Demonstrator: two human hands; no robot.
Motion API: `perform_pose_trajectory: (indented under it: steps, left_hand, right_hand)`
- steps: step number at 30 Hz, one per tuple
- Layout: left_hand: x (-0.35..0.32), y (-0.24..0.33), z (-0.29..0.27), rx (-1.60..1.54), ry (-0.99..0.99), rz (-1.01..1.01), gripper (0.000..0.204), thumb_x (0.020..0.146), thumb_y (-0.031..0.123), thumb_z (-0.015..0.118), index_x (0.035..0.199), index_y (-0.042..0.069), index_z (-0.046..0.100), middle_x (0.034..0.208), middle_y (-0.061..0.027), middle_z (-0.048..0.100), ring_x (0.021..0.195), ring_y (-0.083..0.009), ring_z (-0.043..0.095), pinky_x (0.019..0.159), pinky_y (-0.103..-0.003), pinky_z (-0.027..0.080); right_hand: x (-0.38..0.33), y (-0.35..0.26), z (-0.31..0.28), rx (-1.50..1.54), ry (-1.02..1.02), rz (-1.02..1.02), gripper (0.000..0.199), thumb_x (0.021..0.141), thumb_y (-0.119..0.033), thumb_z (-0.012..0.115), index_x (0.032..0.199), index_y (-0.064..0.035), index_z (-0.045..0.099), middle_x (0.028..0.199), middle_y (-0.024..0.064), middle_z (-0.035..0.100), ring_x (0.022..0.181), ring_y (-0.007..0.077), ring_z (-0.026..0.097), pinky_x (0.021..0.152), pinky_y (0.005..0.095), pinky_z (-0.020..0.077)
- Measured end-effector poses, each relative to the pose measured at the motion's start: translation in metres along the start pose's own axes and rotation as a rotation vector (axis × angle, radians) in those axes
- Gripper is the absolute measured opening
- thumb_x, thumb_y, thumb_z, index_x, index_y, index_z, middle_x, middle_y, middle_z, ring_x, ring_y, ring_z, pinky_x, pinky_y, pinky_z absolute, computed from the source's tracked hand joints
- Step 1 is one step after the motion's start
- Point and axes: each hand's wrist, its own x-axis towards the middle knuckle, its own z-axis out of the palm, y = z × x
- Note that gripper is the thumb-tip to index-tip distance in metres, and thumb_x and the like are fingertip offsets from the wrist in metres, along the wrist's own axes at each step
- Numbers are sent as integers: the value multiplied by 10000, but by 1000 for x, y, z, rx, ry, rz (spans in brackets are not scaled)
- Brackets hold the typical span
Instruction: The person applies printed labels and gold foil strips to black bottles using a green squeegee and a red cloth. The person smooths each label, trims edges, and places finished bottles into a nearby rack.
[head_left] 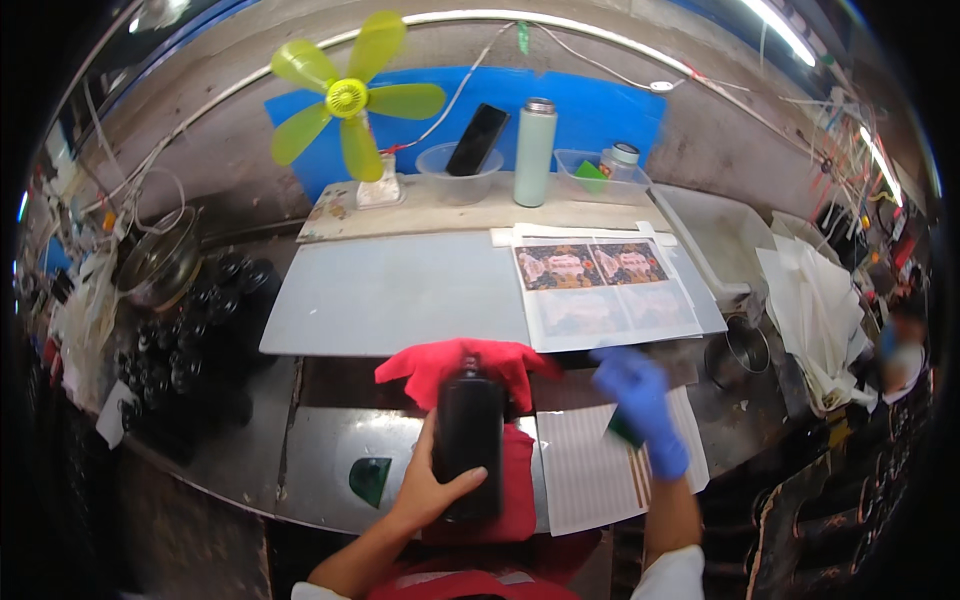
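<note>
My bare left hand (445, 478) grips a glossy black bottle (470, 430), thumb across its front. The bottle is upright in view, its narrow neck pointing away from me, over a red cloth (520, 480). More red cloth (410, 365) is bunched behind its neck. My right hand (632, 385), in a blue glove, is blurred by motion, with curled fingers above a sheet of striped paper (580, 480). A dark green flat piece (625, 428) juts from beneath the glove and seems held in it. Another dark green half-round piece (370, 482) lies on the metal tabletop to the left.
Behind is a grey board (390, 290) with printed sheets (600, 285). A shelf bears a yellow-green fan (346, 98), a phone (478, 140) in a bowl, a pale green flask (536, 150) and a clear tub (600, 178). Black glossy pieces (190, 330) crowd the left; white papers (820, 310) stack right.
</note>
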Motion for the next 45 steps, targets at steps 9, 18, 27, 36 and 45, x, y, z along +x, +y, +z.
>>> perform_pose_trajectory:
  steps: [9, 18, 27, 36, 45]
  left_hand:
    - [6, 13, 11, 1, 2, -55, 994, 688, 147, 734, 1426, -25, 90, 1375, -164, 328, 1271, -240, 349, 1054, -343, 264]
    - [6, -1, 4, 99, 22, -53, 1008, 695, 218, 769, 1413, -29, 106, 1361, -212, 296, 1273, -290, 322, 1051, -371, 265]
    - [24, 3, -12, -199, -118, -109, 986, 745, 189, 737, 1439, 10, 61, 1388, -171, 318, 1281, -249, 342, 1055, -349, 265]
    - [11, 11, -9, -41, -6, -90, 1049, 704, 291, 782, 1428, -10, 85, 1353, -209, 340, 1242, -290, 387, 1023, -372, 327]
    - [0, -3, -8, -72, 41, 32, 913, 774, 219, 730, 1421, -16, 129, 1343, -180, 362, 1226, -250, 400, 999, -360, 353]
  right_hand:
    - [192, 74, -161, -945, 320, 361, 827, 506, -537, 799, 1008, 92, 609, 1000, 278, 615, 925, 345, 619, 783, 388, 480]
    - [232, 164, -215, -1101, 355, -33, 341, 727, -321, 594, 724, 14, 659, 726, 240, 611, 697, 369, 621, 635, 414, 477]
    - [161, 4, -101, -693, 534, -307, 222, 814, -183, 626, 922, 11, 633, 765, 97, 644, 611, 138, 551, 585, 281, 440]
    - [25, -117, -4, -476, 151, -119, 245, 772, -4, 625, 1015, -22, 651, 817, -23, 625, 646, 3, 472, 581, 165, 402]
    - [-46, -154, 30, -469, -167, -15, 284, 738, 40, 626, 998, -57, 686, 879, 57, 681, 679, 56, 555, 609, 201, 438]
